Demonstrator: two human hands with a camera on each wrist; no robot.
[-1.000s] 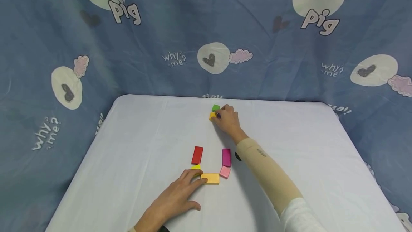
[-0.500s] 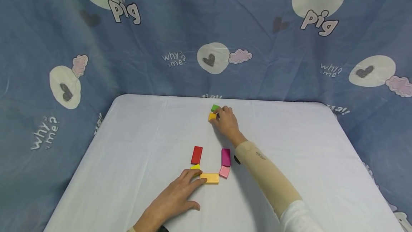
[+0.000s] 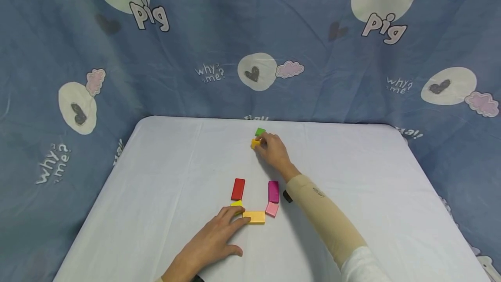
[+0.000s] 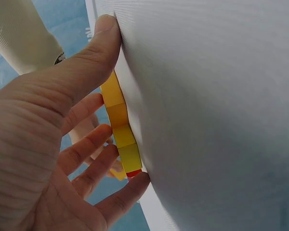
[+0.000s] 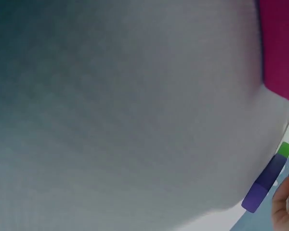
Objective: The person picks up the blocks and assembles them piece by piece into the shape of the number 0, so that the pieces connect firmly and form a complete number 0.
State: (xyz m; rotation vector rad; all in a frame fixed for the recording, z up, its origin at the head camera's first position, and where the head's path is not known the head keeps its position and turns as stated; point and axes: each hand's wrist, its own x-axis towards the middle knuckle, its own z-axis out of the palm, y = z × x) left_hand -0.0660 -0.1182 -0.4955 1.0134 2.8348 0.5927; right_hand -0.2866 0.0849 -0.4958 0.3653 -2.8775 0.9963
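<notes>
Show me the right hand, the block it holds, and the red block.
Right hand (image 3: pixel 274 150): head view, back of hand.
Held block (image 3: pixel 255 143): head view, its exposed part.
Red block (image 3: pixel 238 189): head view, top face.

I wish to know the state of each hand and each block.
Left hand, fingers spread, touching the light-orange block
Right hand, pinching the amber block
Amber block, held; lifted or not, unclear
Light-orange block, lying flat
Yellow block, partly covered by left hand
Red block, lying flat
Magenta block, lying flat
Pink block, lying askew
Green block, not held
Purple block, beside green block
</notes>
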